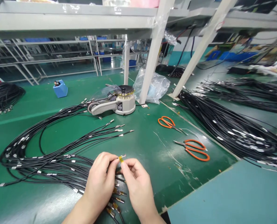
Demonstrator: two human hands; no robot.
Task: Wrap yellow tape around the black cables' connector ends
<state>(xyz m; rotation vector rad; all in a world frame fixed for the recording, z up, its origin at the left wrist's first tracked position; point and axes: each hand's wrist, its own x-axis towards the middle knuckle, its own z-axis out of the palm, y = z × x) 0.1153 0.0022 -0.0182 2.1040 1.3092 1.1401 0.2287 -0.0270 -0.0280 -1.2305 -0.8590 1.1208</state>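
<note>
My left hand (101, 175) pinches the end of a black cable, whose bare tip points up and to the right. A small piece of yellow tape (121, 159) sits at that cable end, and my right hand (136, 180) pinches its lower edge between thumb and forefinger. Under and between both hands lie several cable ends with amber tape (115, 205) on them. To the left, a large looped bundle of black cables (59, 155) with silvery tags spreads over the green table (150, 146). The held cable's length is mostly hidden behind my hands.
A round tape dispenser (125, 104) stands behind the cables. Two orange-handled scissors, one nearer (195, 149) and one farther (167, 122), lie to the right. Another cable bundle (231, 130) fills the right side. White posts (152, 53), a plastic bag (152, 85) and a blue holder (60, 89) stand farther back.
</note>
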